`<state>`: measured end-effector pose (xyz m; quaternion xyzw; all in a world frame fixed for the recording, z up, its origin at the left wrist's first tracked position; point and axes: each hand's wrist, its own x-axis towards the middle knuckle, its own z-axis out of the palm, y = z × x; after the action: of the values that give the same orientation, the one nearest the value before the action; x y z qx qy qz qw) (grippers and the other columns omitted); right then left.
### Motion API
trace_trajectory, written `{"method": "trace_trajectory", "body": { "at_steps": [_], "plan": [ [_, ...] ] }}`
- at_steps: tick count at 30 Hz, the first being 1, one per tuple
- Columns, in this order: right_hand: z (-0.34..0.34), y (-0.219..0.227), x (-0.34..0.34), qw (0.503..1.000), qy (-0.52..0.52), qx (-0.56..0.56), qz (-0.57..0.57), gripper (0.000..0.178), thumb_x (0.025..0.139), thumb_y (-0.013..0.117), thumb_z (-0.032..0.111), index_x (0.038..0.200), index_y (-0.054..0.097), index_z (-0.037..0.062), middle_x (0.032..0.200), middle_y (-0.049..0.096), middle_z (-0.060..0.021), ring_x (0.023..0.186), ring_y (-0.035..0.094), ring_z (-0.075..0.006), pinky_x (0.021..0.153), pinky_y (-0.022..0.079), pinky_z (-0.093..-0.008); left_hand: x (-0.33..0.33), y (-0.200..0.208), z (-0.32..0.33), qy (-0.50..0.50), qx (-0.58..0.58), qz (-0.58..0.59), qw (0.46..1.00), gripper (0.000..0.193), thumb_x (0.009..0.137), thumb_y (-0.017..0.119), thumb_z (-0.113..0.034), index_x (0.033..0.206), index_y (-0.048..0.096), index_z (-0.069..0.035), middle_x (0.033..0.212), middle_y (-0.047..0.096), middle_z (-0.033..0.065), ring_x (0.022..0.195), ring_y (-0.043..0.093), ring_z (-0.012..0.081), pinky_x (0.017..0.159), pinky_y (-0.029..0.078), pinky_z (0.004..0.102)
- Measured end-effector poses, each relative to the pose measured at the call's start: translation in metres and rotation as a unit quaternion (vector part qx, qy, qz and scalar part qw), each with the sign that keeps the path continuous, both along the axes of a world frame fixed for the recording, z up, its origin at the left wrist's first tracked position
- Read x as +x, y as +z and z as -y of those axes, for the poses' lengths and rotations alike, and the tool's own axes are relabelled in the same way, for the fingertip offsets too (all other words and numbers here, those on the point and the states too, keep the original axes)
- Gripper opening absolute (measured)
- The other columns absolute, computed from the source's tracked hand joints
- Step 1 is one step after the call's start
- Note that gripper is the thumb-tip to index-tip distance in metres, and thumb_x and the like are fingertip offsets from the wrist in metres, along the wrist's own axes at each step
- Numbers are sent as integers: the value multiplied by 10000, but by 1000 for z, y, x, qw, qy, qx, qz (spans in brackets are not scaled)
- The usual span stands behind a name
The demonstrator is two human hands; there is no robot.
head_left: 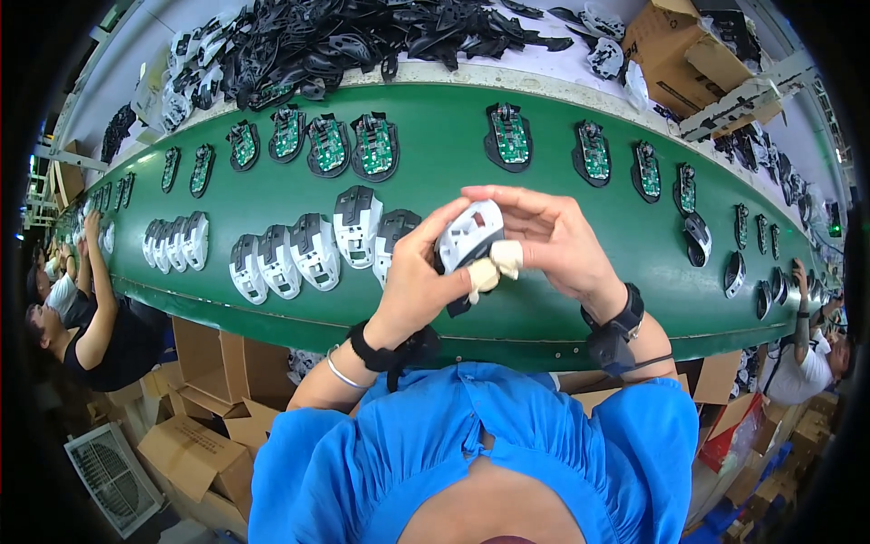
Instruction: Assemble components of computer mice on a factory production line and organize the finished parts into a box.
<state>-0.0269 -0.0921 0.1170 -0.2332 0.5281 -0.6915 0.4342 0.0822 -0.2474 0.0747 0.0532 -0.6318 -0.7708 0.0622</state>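
Note:
Above the green work surface [435,145], I hold a white and black computer mouse shell [469,238] in both hands. My left hand [419,272] is closed round its left side, and my right hand [559,243] grips it from the right. Pale finger cots cover both thumbs, which press on its near end. The fingers hide much of the shell, so I cannot tell whether a base is joined to it. Just left of my left hand lies a row of white and black mouse shells [314,252]. Farther off are black mouse bases with green circuit boards [374,148].
Black plastic parts [308,45] are heaped on the ledge behind the surface. A cardboard box [684,54] stands at the far right. Co-workers reach in at the left [95,317] and right [802,363] edges. More cardboard boxes [204,453] sit on the floor at lower left.

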Motion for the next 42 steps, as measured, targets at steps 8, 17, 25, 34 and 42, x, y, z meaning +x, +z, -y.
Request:
{"method": "trace_trajectory", "body": {
  "at_steps": [8, 17, 25, 34, 42],
  "plan": [
    [-5, -11, -18, 993, -83, -48, 74, 526, 723, 644, 48, 1226, 516, -40, 1187, 578, -159, 1075, 584, -206, 939, 472, -325, -8, -18, -4, -21, -132, 37, 990, 927, 574, 827, -159, 1346, 338, 0, 1156, 530, 162, 1057, 545, 224, 926, 441, 322],
    [-22, -5, -19, 987, 24, 104, -122, 515, 630, 741, 48, 1120, 606, -32, 1029, 627, -78, 941, 596, -133, 831, 486, -261, -15, -9, -2, -155, -155, 122, 968, 646, 608, 741, 18, 1194, 470, 39, 1017, 593, 62, 950, 575, 117, 859, 474, 283],
    [-111, -78, -15, 844, -469, 121, -231, 461, 725, 691, 43, 1168, 579, -25, 1054, 635, -113, 918, 614, -166, 822, 489, -270, -9, -5, 25, -33, -566, -26, 823, 1151, 547, 830, -464, 1460, 226, -107, 1439, 302, 209, 1346, 217, 430, 1061, 148, 589],
    [-128, -100, -19, 589, -481, 387, -522, 601, 665, 770, 149, 1209, 534, 48, 1195, 517, -133, 1156, 439, -308, 987, 355, -408, 25, -34, 50, 4, -693, 130, 709, 1075, 506, 807, -548, 1366, 367, -76, 1288, 396, 130, 1341, 203, 389, 1006, 143, 667],
    [17, -100, -239, 689, -285, 268, -610, 456, 722, 654, 113, 1160, 561, 24, 1156, 567, -178, 1105, 512, -354, 973, 400, -394, 36, -27, 74, -18, -692, 111, 713, 934, 522, 800, -485, 1349, 460, -215, 1283, 430, 139, 1331, 232, 389, 1008, 139, 670]
  ]
}}
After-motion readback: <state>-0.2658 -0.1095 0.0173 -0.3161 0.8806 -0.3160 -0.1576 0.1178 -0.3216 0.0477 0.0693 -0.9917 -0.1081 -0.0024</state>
